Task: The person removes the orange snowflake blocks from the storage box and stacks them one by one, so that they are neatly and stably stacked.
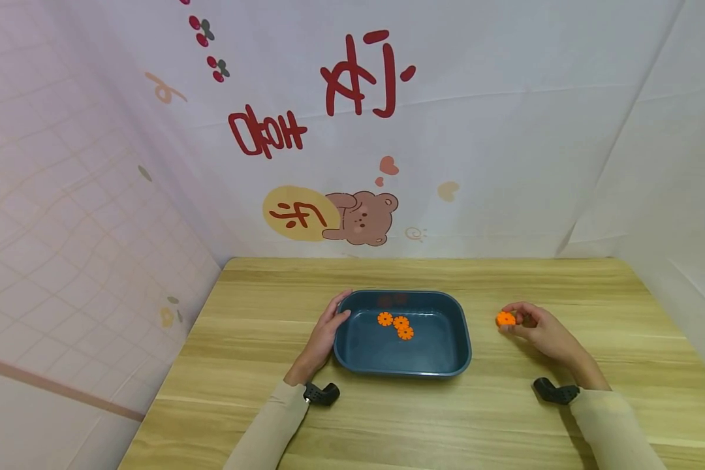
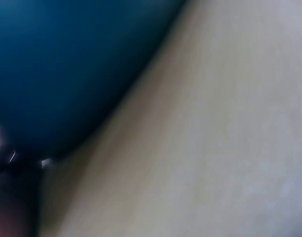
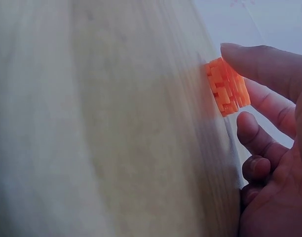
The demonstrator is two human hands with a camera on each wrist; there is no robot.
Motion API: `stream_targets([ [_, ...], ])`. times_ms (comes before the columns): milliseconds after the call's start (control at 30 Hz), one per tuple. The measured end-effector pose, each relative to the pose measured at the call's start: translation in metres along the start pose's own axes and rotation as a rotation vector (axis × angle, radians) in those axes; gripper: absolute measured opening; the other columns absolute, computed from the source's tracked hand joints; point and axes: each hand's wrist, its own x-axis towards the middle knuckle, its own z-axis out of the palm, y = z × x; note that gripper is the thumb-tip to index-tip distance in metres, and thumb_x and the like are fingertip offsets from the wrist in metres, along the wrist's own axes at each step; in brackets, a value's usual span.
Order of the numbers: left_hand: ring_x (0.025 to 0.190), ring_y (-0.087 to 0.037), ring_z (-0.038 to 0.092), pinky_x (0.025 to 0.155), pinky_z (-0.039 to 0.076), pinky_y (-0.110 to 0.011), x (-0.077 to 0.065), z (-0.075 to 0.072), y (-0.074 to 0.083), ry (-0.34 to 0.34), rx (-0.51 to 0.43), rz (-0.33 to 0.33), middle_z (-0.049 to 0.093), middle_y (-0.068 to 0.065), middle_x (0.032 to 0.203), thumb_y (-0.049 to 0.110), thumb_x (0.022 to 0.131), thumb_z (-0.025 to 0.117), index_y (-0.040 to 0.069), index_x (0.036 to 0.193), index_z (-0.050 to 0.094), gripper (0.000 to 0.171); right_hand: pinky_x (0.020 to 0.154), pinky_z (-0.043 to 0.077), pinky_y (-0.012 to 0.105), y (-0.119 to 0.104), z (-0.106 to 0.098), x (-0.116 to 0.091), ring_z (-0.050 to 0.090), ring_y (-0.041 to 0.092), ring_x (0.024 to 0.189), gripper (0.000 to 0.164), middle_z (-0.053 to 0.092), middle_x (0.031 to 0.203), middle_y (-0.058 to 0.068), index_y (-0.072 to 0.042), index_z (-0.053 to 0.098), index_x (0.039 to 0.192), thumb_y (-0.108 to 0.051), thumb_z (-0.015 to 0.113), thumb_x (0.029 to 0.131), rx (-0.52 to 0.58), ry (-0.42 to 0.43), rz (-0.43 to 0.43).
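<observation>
A dark blue rectangular tray (image 1: 382, 356) rests on the table, and three orange notched discs (image 1: 385, 319) lie on its floor towards the back. My left hand (image 1: 319, 341) holds the tray's left side, its thumb over the rim and its fingers along the outer wall. In the left wrist view the tray (image 2: 57, 74) is a blurred blue wall. Right of the tray, my right hand (image 1: 545, 334) pinches a short stack of orange notched discs (image 3: 227, 89) between thumb and fingers. The right wrist view shows the stack's slotted edges, with the other fingers curled below it.
The wood-grain table (image 1: 399, 431) runs back to a white printed wall sheet (image 1: 493, 222) with a bear drawing and red characters. More sheet (image 1: 82, 261) hangs along the left side. Bare wood shows between the tray and my right hand.
</observation>
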Motion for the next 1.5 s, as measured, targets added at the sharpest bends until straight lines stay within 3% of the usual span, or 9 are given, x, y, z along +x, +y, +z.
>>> stream_targets([
  [400,0.150,-0.017,0.017,0.121,0.012,-0.045,0.000,0.000,-0.001,0.000,-0.005,-0.001,0.023,-0.004,0.164,0.020,0.106,0.043,0.005,0.154,0.031,0.051,0.061,0.041,0.026,-0.008,-0.007,0.002,0.047,0.013,0.072,0.043,0.052,0.091,0.008,0.000,0.055,0.129,-0.017,0.070,0.092,0.017,0.008,0.019],
  [833,0.148,-0.019,0.023,0.117,0.021,-0.032,0.000,0.001,0.001,0.002,-0.015,-0.002,0.022,-0.010,0.163,0.020,0.106,0.044,0.008,0.154,0.033,0.050,0.070,0.045,0.025,-0.055,0.002,0.038,0.058,0.015,0.081,0.040,0.058,0.095,0.007,-0.007,0.060,0.127,-0.023,0.070,0.093,-0.050,-0.012,-0.017],
  [1000,0.148,-0.017,0.022,0.119,0.018,-0.038,0.000,0.001,0.001,0.004,-0.018,-0.003,0.022,-0.010,0.163,0.020,0.105,0.044,0.016,0.151,0.039,0.046,0.073,0.048,0.024,-0.078,0.008,0.055,0.059,0.017,0.082,0.035,0.059,0.095,0.007,-0.012,0.062,0.124,-0.024,0.071,0.092,-0.024,-0.057,-0.039],
  [1167,0.147,-0.016,0.023,0.119,0.016,-0.042,-0.001,0.001,0.002,-0.001,-0.014,-0.003,0.023,-0.008,0.163,0.020,0.105,0.044,0.019,0.151,0.040,0.046,0.073,0.051,0.028,-0.101,0.018,0.071,0.062,0.023,0.083,0.030,0.061,0.095,0.009,-0.011,0.061,0.122,-0.019,0.068,0.094,0.056,-0.126,-0.071],
  [1333,0.147,-0.017,0.025,0.120,0.016,-0.043,-0.001,0.000,0.001,-0.008,-0.015,-0.003,0.022,-0.008,0.163,0.020,0.106,0.043,0.017,0.152,0.038,0.047,0.072,0.054,0.034,-0.118,0.032,0.086,0.063,0.037,0.085,0.027,0.062,0.094,0.014,-0.006,0.060,0.122,-0.009,0.064,0.096,0.137,-0.211,-0.122],
  [1500,0.148,-0.017,0.023,0.120,0.016,-0.041,0.000,0.000,0.001,-0.005,-0.015,0.000,0.022,-0.010,0.164,0.020,0.106,0.044,0.011,0.153,0.034,0.050,0.068,0.054,0.040,-0.135,0.049,0.096,0.057,0.046,0.081,0.026,0.063,0.095,0.016,-0.009,0.062,0.120,-0.011,0.066,0.095,0.155,-0.268,-0.132],
])
